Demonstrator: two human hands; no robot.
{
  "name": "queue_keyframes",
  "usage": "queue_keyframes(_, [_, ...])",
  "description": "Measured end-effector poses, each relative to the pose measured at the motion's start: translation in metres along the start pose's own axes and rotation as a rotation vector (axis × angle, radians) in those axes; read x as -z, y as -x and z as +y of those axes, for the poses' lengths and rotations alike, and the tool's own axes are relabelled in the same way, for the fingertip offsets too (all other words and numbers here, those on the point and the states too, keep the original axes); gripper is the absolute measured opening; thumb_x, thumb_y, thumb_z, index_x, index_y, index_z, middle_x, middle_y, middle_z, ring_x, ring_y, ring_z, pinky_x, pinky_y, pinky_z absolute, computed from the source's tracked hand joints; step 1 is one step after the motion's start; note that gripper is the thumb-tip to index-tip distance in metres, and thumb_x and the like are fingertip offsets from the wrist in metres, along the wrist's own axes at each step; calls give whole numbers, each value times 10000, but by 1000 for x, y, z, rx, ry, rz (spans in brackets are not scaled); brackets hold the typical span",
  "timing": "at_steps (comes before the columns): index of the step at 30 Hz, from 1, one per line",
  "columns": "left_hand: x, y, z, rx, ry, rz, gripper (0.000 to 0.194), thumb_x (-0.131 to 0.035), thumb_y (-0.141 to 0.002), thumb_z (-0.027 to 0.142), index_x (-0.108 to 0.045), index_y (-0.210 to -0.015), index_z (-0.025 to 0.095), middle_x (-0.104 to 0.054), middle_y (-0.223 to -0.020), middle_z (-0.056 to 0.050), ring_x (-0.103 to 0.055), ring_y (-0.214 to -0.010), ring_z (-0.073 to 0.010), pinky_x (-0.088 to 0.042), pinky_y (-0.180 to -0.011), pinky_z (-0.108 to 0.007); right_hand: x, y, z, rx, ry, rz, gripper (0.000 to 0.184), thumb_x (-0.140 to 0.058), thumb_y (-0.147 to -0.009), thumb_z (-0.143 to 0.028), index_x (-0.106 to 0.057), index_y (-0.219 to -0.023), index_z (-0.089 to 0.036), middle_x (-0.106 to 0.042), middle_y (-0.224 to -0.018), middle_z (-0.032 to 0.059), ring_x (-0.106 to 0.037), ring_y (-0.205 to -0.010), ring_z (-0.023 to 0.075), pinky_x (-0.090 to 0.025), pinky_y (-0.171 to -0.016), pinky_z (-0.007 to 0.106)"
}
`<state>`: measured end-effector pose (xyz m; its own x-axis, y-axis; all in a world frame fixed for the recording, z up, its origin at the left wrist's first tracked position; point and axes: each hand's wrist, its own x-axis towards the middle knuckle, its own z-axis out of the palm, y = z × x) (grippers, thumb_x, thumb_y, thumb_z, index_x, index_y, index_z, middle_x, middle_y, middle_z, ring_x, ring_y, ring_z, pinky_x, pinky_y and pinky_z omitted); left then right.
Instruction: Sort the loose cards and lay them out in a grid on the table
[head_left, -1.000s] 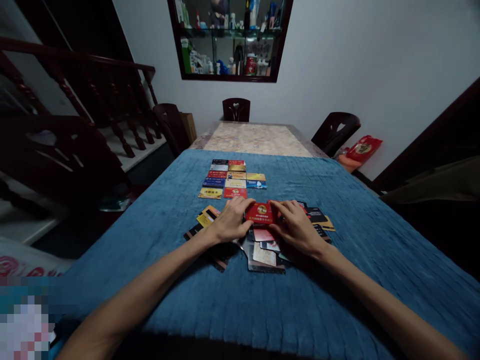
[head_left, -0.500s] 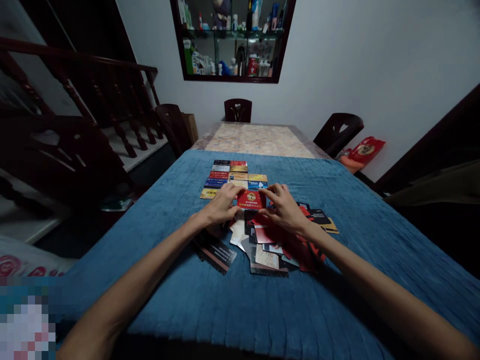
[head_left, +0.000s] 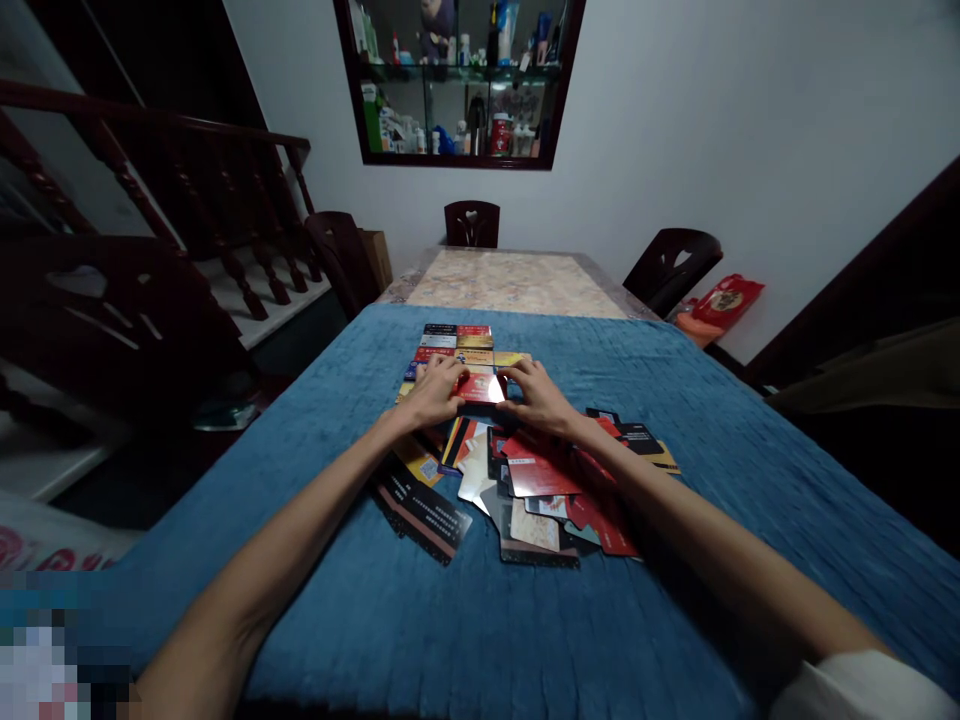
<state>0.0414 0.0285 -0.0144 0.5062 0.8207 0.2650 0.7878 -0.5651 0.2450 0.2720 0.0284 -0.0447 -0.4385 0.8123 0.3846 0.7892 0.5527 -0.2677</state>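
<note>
Grip closed at both ends: left hand [head_left: 435,393] and right hand [head_left: 538,395] pinch a red card [head_left: 477,387] at the frame's centre, fingers toward its far side, thumbs toward its near side. Held by its ends, it likely leaves its shiny face uncovered. Just above, I see rows of cards [head_left: 475,341] lying edge to edge; below, a loose pile [head_left: 541,472] overlaps, perhaps set apart for easy reach, on blue cloth [head_left: 345,610].
</note>
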Motion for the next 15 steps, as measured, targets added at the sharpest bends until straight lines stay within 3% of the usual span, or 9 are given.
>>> queue_keyframes(6, [-9, 0, -13, -11, -44, -17, 238, -625, -789, 152, -636, -1025, 179, -623, -1225, -126, -445, -1188, -338, -372, -946, -553, -15, -9, 0, -57, -25, -38, 426, -716, -817, -362, -631, -1192, -177, -608, -1154, 119, -502, -1103, 278, -440, -914, 400])
queue_keyframes(15, [-18, 1, -24, -36, -61, -55, 230, -586, -799, 136, -656, -1009, 200, -653, -1145, -97, -437, -1147, -310, -340, -943, -518, -21, -13, -6, -121, 4, -106, 399, -718, -823, -361, -667, -1173, -175, -649, -1164, 119, -533, -1048, 275, -433, -881, 378])
